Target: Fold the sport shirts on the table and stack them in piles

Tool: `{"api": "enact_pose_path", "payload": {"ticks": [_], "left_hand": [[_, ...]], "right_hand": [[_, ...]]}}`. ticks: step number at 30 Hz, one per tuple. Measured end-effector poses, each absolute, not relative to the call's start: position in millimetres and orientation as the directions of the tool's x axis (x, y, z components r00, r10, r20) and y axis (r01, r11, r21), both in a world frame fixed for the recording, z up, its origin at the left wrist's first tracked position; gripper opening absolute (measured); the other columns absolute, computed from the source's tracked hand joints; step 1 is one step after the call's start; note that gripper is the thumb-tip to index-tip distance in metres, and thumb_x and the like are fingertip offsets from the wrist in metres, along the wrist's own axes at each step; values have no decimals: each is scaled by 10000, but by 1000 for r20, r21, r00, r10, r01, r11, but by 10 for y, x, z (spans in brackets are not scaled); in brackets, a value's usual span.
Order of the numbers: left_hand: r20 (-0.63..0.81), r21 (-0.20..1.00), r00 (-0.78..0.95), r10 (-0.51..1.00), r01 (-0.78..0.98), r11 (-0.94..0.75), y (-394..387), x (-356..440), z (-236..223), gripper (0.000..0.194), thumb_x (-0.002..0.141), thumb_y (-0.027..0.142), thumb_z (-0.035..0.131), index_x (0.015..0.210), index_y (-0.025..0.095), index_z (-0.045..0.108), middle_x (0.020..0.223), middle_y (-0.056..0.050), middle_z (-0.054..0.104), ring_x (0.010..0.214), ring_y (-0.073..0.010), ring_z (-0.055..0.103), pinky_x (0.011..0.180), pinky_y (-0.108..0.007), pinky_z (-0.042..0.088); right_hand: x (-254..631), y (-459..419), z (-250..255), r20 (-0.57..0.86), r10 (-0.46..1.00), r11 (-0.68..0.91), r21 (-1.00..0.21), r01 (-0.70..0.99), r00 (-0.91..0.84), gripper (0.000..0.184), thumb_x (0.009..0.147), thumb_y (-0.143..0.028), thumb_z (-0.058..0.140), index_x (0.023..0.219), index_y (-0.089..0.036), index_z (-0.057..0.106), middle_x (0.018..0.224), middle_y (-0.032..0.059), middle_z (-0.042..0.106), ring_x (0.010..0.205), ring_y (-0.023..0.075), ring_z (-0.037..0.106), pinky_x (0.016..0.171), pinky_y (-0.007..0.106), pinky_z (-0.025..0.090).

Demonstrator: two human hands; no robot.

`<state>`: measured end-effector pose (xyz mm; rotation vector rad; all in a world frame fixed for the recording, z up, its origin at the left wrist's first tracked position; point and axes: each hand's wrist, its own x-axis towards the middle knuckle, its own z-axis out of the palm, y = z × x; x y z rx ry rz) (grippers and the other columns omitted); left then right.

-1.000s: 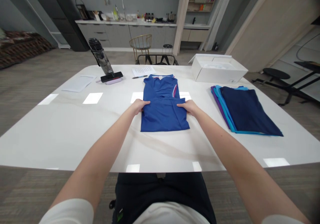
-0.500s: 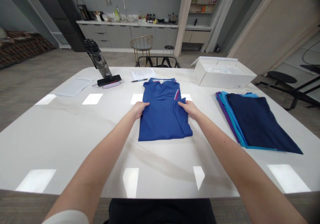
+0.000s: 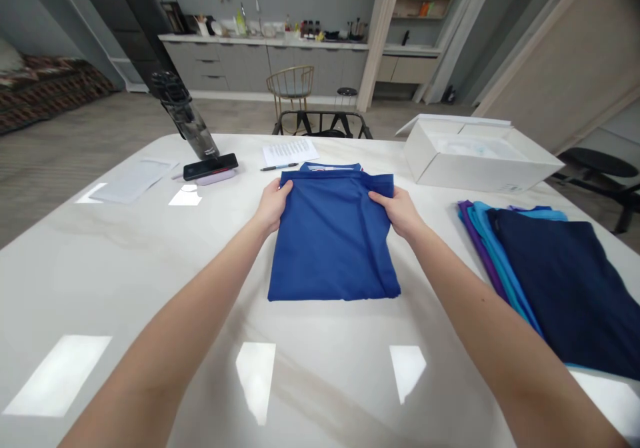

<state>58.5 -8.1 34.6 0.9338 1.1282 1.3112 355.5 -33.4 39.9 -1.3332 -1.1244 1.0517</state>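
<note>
A blue shirt (image 3: 334,241) lies partly folded on the white table, its hem side brought up over the upper part. Only a strip of the collar shows behind the raised edge. My left hand (image 3: 273,203) pinches the left end of that edge, thumb on top. At the right end, my right hand (image 3: 397,211) grips the same edge with its thumb over the cloth. The far edge hangs level between both hands, and the near fold rests on the table.
To the right lies a stack of folded clothes (image 3: 565,281), dark navy on top. Behind it stands an open white box (image 3: 465,161). A handheld vacuum (image 3: 193,125), papers (image 3: 133,181), a printed sheet (image 3: 290,151) and a pen (image 3: 279,167) are at the back and left.
Both hands have moved away from me and slightly up, drawing the lower part of the shirt over its chest and most of the collar. The view has shifted a little.
</note>
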Motion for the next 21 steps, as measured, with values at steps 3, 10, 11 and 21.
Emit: {"api": "enact_pose_path", "payload": {"ticks": [3, 10, 11, 21], "left_hand": [[-356, 929, -76, 932, -143, 343, 174, 618, 203, 188, 785, 288, 793, 838, 160, 665, 704, -70, 709, 754, -272, 719, 700, -393, 581], [52, 977, -70, 996, -201, -65, 601, 669, 262, 267, 792, 343, 775, 989, 178, 703, 819, -28, 721, 781, -204, 687, 771, -334, 555], [37, 981, -73, 997, -186, -50, 668, 682, 258, 261, 783, 339, 780, 972, 176, 703, 798, -25, 711, 762, -202, 675, 759, -331, 547], [181, 980, -177, 967, -55, -194, 1232, 697, 215, 198, 838, 283, 682, 997, 166, 677, 793, -2, 678, 736, -158, 628, 748, -280, 523]], "right_hand": [[3511, -102, 311, -179, 965, -207, -968, 142, 189, 155, 724, -163, 789, 873, -160, 746, 893, 68, 795, 869, 267, 748, 826, 406, 606], [3627, 202, 377, -13, 992, -23, -997, 76, 126, 249, 754, -219, 785, 999, -180, 757, 1028, 58, 799, 973, 249, 740, 906, 398, 590], [3644, 258, 368, 5, 990, -3, -998, 61, 139, 260, 751, -223, 787, 1005, -181, 754, 1040, 57, 798, 986, 247, 736, 921, 400, 584], [3680, 847, 190, 61, 991, 60, -998, 15, 116, 322, 701, -227, 782, 1016, -176, 736, 1009, 47, 791, 996, 251, 720, 979, 451, 552]]}}
